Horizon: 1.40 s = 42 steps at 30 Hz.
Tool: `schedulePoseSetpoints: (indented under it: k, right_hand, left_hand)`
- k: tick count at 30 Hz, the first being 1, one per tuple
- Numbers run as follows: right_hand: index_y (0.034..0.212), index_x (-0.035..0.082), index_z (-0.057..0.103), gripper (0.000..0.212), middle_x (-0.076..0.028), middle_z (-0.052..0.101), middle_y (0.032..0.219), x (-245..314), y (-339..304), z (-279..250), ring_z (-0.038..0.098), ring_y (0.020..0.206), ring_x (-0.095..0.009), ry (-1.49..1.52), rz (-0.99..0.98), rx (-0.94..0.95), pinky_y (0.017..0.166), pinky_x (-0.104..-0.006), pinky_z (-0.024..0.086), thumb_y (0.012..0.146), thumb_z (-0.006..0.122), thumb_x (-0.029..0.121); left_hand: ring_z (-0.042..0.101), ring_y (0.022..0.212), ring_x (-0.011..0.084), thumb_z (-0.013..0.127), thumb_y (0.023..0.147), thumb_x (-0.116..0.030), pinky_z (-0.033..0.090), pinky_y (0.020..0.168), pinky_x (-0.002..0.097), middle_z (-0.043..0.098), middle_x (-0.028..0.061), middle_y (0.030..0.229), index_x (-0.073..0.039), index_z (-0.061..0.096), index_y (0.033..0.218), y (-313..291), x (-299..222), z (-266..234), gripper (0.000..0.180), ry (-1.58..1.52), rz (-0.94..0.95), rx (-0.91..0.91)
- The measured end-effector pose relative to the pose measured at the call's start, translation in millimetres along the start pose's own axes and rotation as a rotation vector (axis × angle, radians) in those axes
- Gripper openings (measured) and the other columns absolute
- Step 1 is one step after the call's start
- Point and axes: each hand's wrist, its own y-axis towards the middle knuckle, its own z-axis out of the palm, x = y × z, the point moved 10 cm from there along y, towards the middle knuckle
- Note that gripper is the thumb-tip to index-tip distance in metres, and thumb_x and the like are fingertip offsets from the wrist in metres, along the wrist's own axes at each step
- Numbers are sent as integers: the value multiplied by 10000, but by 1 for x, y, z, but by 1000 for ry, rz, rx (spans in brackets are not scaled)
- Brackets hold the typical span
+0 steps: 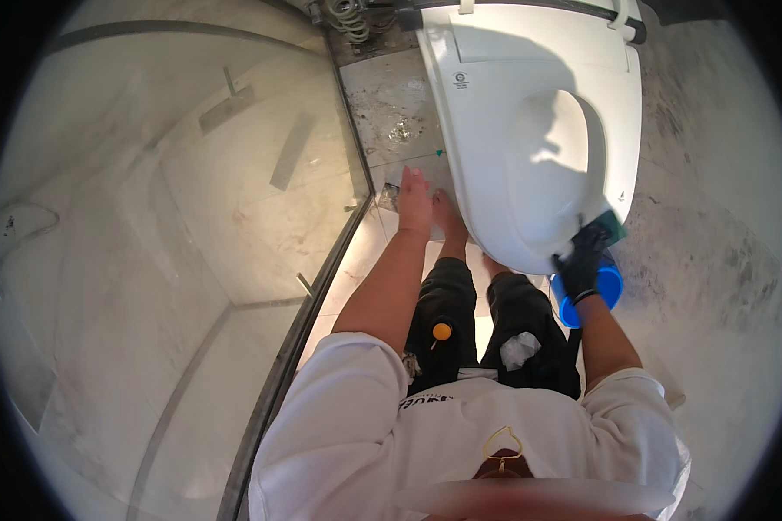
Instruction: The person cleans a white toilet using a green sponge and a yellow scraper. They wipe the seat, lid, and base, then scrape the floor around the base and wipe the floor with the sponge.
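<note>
My right hand (584, 260), in a black glove, grips a green scouring pad (613, 227) at the lower right rim of a large white moulded fixture (482, 156). The fixture has a rounded near end and an oval hollow, with shadow lying across part of it. Just under my right wrist is a blue bucket (613, 286), partly hidden by the glove. My bare left hand (414, 204) is held to the left of the fixture, apart from it, with its fingers stretched out and nothing visible in them.
A dark-framed glass panel (362, 156) runs along my left. Beyond the fixture's upper left corner lies a coiled hose (347, 19). My bare feet (447, 217) stand on the tiled floor by the fixture's near end. Grey marbled stone (704, 165) extends on the right.
</note>
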Motion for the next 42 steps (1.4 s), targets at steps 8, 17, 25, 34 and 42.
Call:
schedulePoseSetpoints:
  k: [8,17,25,34,42]
  right_hand:
    - [1269,-56,273,816,-253,405,1210,127,56,-95,432,1079,-415,1022,-21,-340,906,-454,358,686,648,375]
    - [1287,116,364,743,-210,469,1153,88,-7,-51,504,963,-386,925,-173,-171,890,-460,356,664,672,377]
    - [1210,104,433,574,-196,378,1237,-64,-21,-21,283,1221,-382,532,-24,-494,988,-484,281,703,667,241]
    - [1312,103,360,537,-196,513,1090,-81,1,4,505,984,-311,642,187,-376,806,-409,429,795,504,102]
    - [1357,107,239,647,-231,256,1358,-128,91,-69,277,1210,-450,579,529,-642,970,-489,294,811,533,291]
  left_hand:
    - [445,1095,235,344,909,-426,368,865,380,393,121,1280,-53,293,1319,-30,25,-15,556,98,-9,-57]
    - [404,1167,270,350,911,-401,341,910,408,367,134,1311,-32,247,1343,-79,58,33,577,257,79,41]
    - [357,1213,287,386,912,-326,287,982,361,326,164,1349,13,226,1347,-86,65,49,574,396,233,86]
    - [342,1217,330,437,897,-218,263,1015,350,323,260,1317,101,212,1310,-45,-66,73,568,622,674,-109]
    - [328,1207,360,461,872,-184,241,1022,381,311,291,1290,127,163,1300,-18,-122,115,608,794,910,-218]
